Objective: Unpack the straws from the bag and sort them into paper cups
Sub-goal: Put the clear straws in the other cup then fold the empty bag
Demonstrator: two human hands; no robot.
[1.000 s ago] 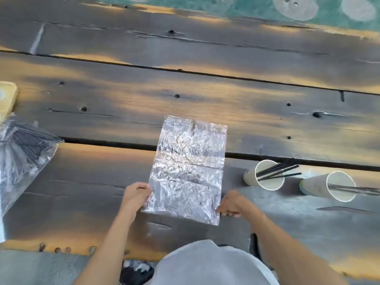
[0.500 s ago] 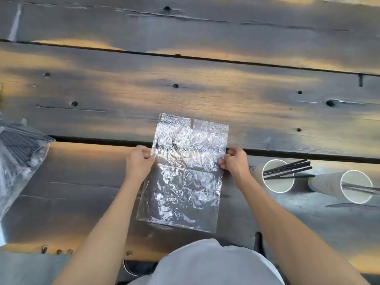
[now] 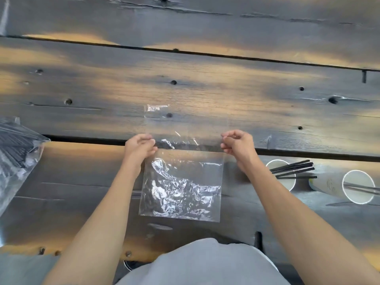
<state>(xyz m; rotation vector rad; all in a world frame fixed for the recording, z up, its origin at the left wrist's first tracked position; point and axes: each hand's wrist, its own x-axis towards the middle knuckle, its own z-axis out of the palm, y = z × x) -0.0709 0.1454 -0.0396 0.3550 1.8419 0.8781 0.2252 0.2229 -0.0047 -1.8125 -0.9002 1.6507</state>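
An empty clear plastic bag (image 3: pixel 181 190) lies crinkled and flat on the dark wooden table in front of me. My left hand (image 3: pixel 139 148) pinches its left edge and my right hand (image 3: pixel 236 144) pinches its right edge, both about halfway up the bag. At the right, a white paper cup (image 3: pixel 287 182) lies on its side with several black straws (image 3: pixel 294 168) sticking out. A second paper cup (image 3: pixel 358 187) further right holds a few clear straws. At the far left sits another clear bag (image 3: pixel 14 153) full of black straws.
The table (image 3: pixel 205 89) is made of wide weathered planks with a dark gap running across just beyond my hands. Its near edge lies close to my body, and my light-coloured shirt (image 3: pixel 205 264) fills the bottom of the view.
Both hands have slid from the bag's near corners up its sides to its middle. The bag now looks transparent rather than glaring silver. The view has shifted forward.
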